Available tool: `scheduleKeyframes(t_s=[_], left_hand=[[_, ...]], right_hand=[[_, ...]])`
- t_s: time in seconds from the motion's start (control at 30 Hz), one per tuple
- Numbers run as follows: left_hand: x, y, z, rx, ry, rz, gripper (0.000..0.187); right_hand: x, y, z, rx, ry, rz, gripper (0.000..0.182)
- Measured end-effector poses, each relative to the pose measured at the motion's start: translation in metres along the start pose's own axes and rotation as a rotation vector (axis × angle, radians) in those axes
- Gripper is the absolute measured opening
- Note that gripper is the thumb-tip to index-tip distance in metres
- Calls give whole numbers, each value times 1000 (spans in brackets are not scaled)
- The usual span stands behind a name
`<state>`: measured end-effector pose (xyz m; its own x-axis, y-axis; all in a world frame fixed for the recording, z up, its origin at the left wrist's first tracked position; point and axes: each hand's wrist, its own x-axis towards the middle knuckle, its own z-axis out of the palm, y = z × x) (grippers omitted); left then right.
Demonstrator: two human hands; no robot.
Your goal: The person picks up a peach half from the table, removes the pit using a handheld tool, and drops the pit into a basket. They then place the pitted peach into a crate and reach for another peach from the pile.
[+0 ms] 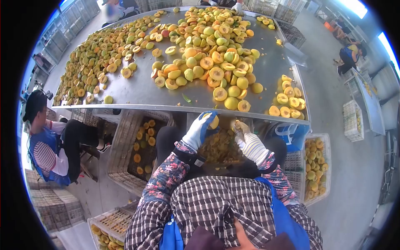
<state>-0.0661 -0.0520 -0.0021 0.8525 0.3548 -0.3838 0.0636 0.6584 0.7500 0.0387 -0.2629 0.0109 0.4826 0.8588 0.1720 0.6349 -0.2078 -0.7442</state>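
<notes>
Just below the table's front edge, my left hand (199, 131), in a white and blue glove, is closed around a yellow peach half (214, 122). Opposite it, my right hand (251, 143) wears a striped white glove with yellow-stained fingers. Those fingers are curled around a small metal tool (239, 136), whose exact kind I cannot make out. The two hands are apart. Beneath them, between my knees, a container holds wet yellow-brown scraps (221, 148). In front, cut peaches (216, 73) lie heaped on the metal table (139, 89).
Several peach halves (287, 100) sit at the table's right corner. Crates of peaches stand at left (125, 146) and right (326, 166), with a blue basket (293, 135) near my right knee. A co-worker (48, 146) sits at left; other people are farther off.
</notes>
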Motion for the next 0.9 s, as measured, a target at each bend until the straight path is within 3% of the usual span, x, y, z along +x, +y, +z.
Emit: scheduleKeyframes(t_s=[0.1, 0.13, 0.2, 0.3, 0.33, 0.37, 0.4, 0.43, 0.5, 0.57, 0.7, 0.77, 0.83, 0.9], left_hand=[[0, -8, -5, -11, -70, 74, 36], [2, -10, -5, -67, -44, -4, 40], [0, -8, -4, -21, -41, -84, 58], [15, -31, -2, 205, 44, 313, 68], [13, -37, -4, 215, 42, 314, 68], [-1, -21, 9, 133, 64, 184, 69], [-7, -9, 17, 49, 86, 58, 70], [-4, -10, 15, 52, 85, 65, 70], [-4, -17, 10, 122, -70, 222, 67], [-2, -17, 14, 87, -64, 213, 69], [-6, -18, 18, 191, -32, 308, 66], [-2, -25, 19, 361, 51, 567, 62], [2, -31, 23, 339, 93, 589, 61], [-4, -25, 27, 325, 140, 595, 59]], right_hand=[[1, -4, -2, -90, -92, 144, 60], [0, -7, -1, -87, -90, 142, 60], [0, -12, 4, -118, 54, 50, 60], [6, -18, 7, -68, 18, 107, 59], [7, -25, 3, -199, -20, 192, 51], [6, -30, 3, -195, -8, 188, 51], [6, -33, 3, -170, 17, 135, 44], [7, -36, 2, -144, 34, 83, 38], [6, -49, 5, -109, 83, 50, 29], [12, -54, 8, -115, 22, 81, 29], [15, -58, 19, -189, 29, 78, 27], [12, -52, 34, -220, 62, 74, 27], [13, -49, 41, -197, 137, -34, 28], [13, -46, 45, -173, 128, 11, 28]])
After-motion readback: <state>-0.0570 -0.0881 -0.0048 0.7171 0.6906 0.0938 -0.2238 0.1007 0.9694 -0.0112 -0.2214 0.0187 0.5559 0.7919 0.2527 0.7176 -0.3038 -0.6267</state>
